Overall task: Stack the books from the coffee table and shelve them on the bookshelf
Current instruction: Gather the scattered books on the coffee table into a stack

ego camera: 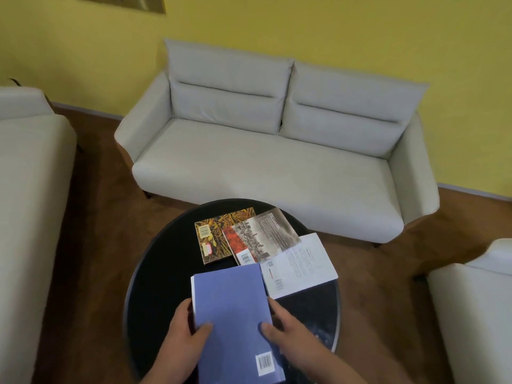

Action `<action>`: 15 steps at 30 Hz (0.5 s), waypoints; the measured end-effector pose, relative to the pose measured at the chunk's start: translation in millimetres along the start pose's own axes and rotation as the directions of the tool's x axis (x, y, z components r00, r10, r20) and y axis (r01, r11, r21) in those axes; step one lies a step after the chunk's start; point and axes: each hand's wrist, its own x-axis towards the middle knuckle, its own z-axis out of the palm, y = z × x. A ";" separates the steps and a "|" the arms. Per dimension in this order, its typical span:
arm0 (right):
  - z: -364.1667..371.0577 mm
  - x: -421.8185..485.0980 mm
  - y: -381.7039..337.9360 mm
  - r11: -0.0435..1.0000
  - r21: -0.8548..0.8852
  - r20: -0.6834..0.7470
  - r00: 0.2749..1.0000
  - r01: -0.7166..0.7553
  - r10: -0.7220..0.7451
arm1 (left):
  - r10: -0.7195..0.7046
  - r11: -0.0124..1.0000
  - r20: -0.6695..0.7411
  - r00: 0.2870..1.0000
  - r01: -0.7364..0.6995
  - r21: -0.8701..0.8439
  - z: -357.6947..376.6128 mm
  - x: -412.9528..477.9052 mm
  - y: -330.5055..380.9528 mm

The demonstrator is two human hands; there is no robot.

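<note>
Pale sofa against yellow wall; brown floor; armchair right.

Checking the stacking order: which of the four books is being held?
The blue book, gripped by the left hand and right hand; the yellow book, grey-and-red book and white book lie untouched.

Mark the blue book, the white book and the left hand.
blue book (232,297): head view, cover centre.
white book (300,266): head view, back cover.
left hand (184,331): head view, back of hand.
</note>
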 end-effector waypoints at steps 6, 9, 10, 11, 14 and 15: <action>-37.3 22.6 -7.2 0.992 -0.123 -0.158 0.987 -0.029 0.009 | 0.295 0.889 -0.282 0.913 -0.154 0.431 11.2 28.5 68.0; -77.8 37.2 -12.7 0.989 -0.121 -0.282 0.958 -0.080 0.043 | 0.487 0.800 -0.121 0.865 -0.387 0.458 22.7 65.1 120.2; -92.9 45.0 -12.2 0.985 -0.134 -0.332 0.942 -0.104 0.055 | 0.465 0.795 -0.031 0.885 -0.402 0.455 29.3 80.9 138.9; -107.6 53.6 -11.0 0.981 -0.148 -0.379 0.923 -0.129 0.064 | 0.423 0.797 0.057 0.905 -0.400 0.452 36.1 97.7 154.5; -146.0 77.6 -3.9 0.956 -0.214 -0.476 0.876 -0.201 0.078 | 0.264 0.810 0.207 0.942 -0.333 0.483 56.3 145.0 181.8; -155.4 83.9 -1.2 0.947 -0.230 -0.500 0.862 -0.225 0.084 | 0.221 0.810 0.220 0.950 -0.305 0.501 60.5 157.9 183.8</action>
